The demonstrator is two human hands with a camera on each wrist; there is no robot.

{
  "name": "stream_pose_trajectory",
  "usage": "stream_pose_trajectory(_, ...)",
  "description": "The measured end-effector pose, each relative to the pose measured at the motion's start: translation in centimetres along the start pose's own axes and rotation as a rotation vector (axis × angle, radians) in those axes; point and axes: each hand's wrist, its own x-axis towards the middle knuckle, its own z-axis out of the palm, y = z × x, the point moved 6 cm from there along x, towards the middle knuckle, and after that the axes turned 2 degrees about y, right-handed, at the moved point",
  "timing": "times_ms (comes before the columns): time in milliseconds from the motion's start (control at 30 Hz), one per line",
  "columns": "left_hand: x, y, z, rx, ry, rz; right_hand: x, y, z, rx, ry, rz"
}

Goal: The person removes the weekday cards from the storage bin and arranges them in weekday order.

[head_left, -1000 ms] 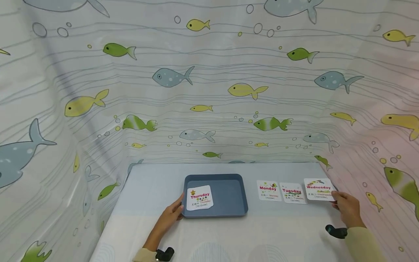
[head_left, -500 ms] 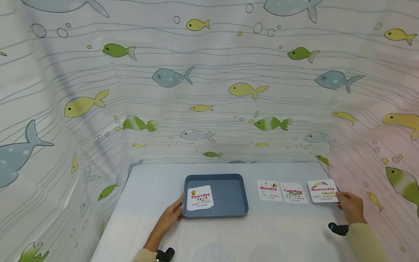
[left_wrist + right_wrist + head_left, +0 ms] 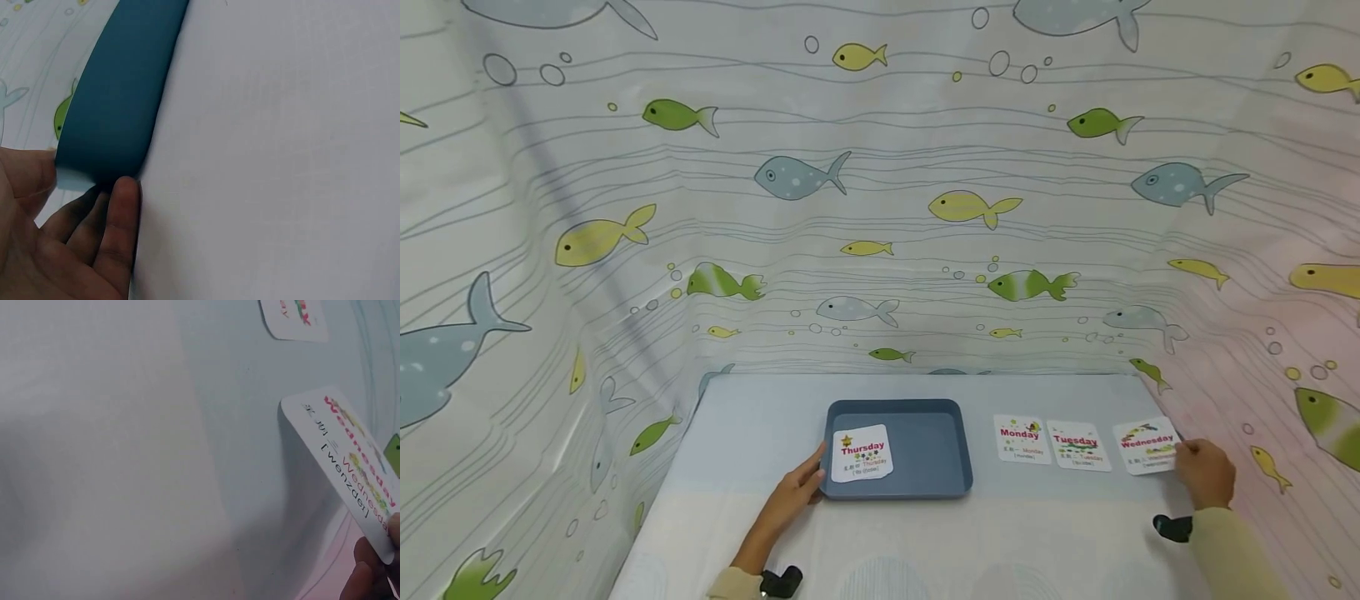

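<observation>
My right hand pinches the right edge of a white card printed "Wednesday". Seen from the right wrist, this Wednesday card is tilted, casting a shadow on the cloth below, with fingertips at its near corner. To its left lie a Tuesday card and a Monday card, side by side. My left hand holds the left end of a blue-grey tray; in the left wrist view its fingers are at the corner of the tray. Inside the tray sits a Thursday card, seemingly atop others.
A pale blue and white cloth covers the table. Fish-patterned sheeting rises behind it and along both sides. Between the tray and the Monday card is a narrow strip of cloth.
The Wednesday card has moved slightly right and toward me, away from the Tuesday card, and has turned a little counter-clockwise. The left hand stays at the tray. The head view has shifted slightly.
</observation>
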Motion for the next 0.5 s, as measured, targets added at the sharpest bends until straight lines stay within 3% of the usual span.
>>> stream_pose_trajectory(300,0.12,-0.1,0.08,0.003,-0.005,0.002,-0.39,-0.82,-0.59,-0.124,0.09,-0.154)
stream_pose_trajectory(500,0.02,-0.14,0.08,0.002,0.0,0.001,-0.15,-0.51,-0.28,-0.147,0.153,-0.175)
